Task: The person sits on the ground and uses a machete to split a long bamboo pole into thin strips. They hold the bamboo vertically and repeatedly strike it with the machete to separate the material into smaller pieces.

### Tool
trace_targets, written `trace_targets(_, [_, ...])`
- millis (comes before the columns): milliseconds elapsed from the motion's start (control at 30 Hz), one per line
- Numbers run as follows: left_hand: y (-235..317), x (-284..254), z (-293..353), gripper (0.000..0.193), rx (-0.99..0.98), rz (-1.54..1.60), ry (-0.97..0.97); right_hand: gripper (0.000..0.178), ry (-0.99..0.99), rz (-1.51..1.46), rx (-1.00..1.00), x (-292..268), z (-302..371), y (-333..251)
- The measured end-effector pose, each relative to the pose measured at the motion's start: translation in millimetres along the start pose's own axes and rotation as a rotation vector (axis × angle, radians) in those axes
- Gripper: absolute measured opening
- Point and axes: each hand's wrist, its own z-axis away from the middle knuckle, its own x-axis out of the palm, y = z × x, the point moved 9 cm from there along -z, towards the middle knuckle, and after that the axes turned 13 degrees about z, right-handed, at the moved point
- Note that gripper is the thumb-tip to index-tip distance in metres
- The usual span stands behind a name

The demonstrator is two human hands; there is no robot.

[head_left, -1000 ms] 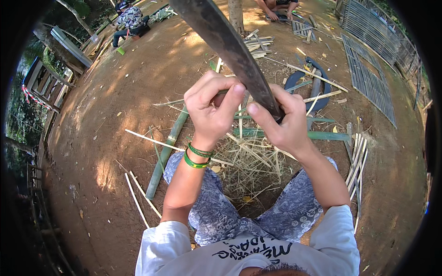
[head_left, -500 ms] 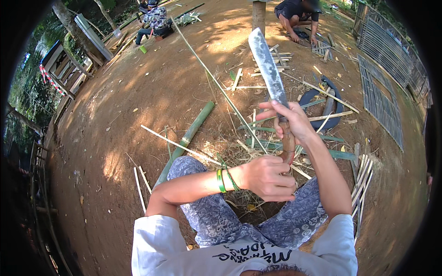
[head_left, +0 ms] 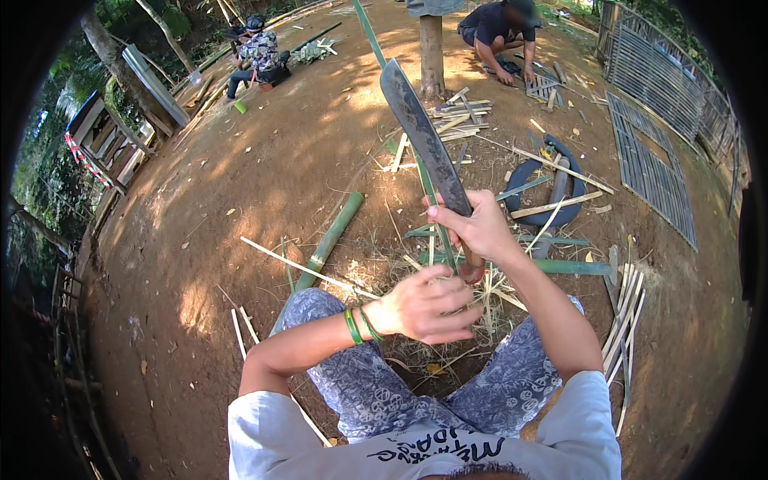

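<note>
My right hand (head_left: pixel 480 228) is closed round a machete (head_left: pixel 428 132) where its dark blade meets the wooden handle. The blade points up and away, tilted to the left. Behind it runs a long, thin green bamboo strip (head_left: pixel 369 32), partly hidden by the blade. The strip's lower end comes down to the thumb side of my left hand (head_left: pixel 432 308), which appears to pinch it; the other fingers are loosely spread. The handle's butt is just right of my left fingers, above my crossed legs.
A green bamboo pole (head_left: pixel 340 228) lies left of my knee. Split strips (head_left: pixel 628 320) lie at right, near a dark tyre-like ring (head_left: pixel 524 176). Bamboo panels (head_left: pixel 652 160) and a squatting person (head_left: pixel 500 36) are farther off; another person (head_left: pixel 260 52) sits far left.
The machete has swung left and turned, so its blade now looks darker and overlaps the strip. The strip stands steeper. My left hand has shifted left, its fingers loosened from a fist.
</note>
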Motion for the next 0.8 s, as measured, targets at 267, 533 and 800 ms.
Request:
trace_targets(267, [-185.0,-272.0,-39.2,0.048,-0.669,0.504,1.041,0.017,0.032,0.197,-0.042,31.0,19.2,0.1])
trace_targets(533, [-181.9,-292.4,-119.1,0.031,-0.279,1.202,0.645,0.017,0.218,0.325,-0.497,31.0,31.7,-18.3])
trace_targets(800, [-188.0,-315.5,-83.0,0.021,-0.396,1.103,0.972,0.019,0.278,0.241,-0.42,-12.6,45.9,-52.6])
